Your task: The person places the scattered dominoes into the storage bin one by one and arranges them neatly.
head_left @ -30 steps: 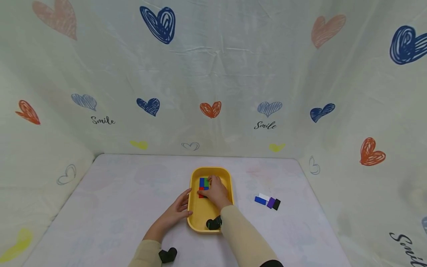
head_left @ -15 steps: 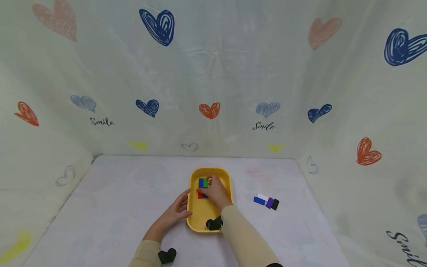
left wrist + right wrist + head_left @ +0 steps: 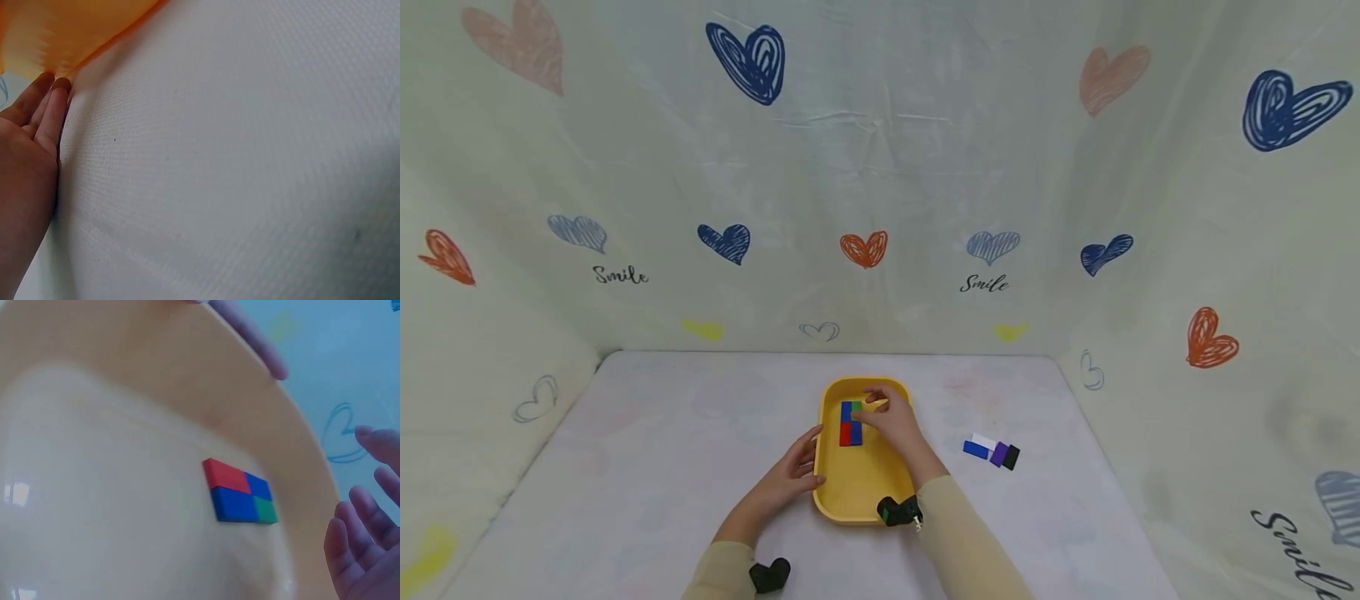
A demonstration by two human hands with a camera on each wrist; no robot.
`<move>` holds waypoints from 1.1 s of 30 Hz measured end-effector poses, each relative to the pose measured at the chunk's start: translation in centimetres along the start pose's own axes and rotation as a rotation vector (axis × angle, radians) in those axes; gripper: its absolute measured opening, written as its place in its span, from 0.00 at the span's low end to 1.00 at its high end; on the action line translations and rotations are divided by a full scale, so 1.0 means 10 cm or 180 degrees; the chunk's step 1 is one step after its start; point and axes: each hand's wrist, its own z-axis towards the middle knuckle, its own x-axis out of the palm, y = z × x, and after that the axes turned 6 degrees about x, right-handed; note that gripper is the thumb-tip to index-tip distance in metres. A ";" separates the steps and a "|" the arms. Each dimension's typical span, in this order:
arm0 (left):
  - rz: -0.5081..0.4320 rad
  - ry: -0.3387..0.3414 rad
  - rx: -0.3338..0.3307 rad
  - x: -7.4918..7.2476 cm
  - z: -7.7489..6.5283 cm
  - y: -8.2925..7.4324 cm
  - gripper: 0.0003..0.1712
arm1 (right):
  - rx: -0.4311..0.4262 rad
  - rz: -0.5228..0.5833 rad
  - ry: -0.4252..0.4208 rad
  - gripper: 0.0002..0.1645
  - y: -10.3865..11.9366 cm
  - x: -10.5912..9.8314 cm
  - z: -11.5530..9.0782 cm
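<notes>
A yellow tray [image 3: 853, 496] stands on the table, and my left hand [image 3: 784, 479] touches its left side with fairly straight fingers and thumb. The left wrist view shows the left fingertips [image 3: 60, 86] against the tray wall. Inside the tray, a red block [image 3: 228, 475], two blue blocks [image 3: 236, 504] and a green block [image 3: 265, 510] lie flush together as a rectangle. Over the tray's upper right part hovers my right hand [image 3: 898, 423]. Its fingers [image 3: 359, 528] are spread and loosely bent, with nothing between them and apart from the blocks in the right wrist view.
To the right of the tray, a white block [image 3: 983, 442], a blue block [image 3: 975, 450], a purple block [image 3: 998, 454] and a black block [image 3: 1011, 457] lie grouped on the table [image 3: 700, 417]. A curtain printed with hearts surrounds the table's back and sides.
My right hand has come away from the blocks, rising slightly to the right, and its fingers have opened. More of the block rectangle shows. The left hand stays at the tray's side.
</notes>
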 end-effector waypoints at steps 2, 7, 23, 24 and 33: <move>0.0005 -0.0010 -0.0027 0.01 -0.01 0.00 0.50 | -0.0105 0.0047 0.0006 0.27 0.01 -0.06 -0.05; 0.0029 -0.0026 -0.0107 0.03 -0.02 0.00 0.50 | -0.0209 0.0242 -0.0105 0.25 -0.02 -0.23 -0.16; 0.0110 -0.0072 -0.0116 0.04 -0.02 -0.03 0.49 | 0.0366 0.0424 -0.0733 0.24 -0.57 -0.71 -0.40; 0.0107 -0.0072 -0.0116 0.04 -0.02 -0.03 0.49 | 0.0397 0.0420 -0.0757 0.24 -0.61 -0.73 -0.41; 0.0124 -0.0099 -0.0120 0.04 -0.02 -0.03 0.49 | 0.0504 0.0429 -0.0969 0.24 -0.91 -0.93 -0.59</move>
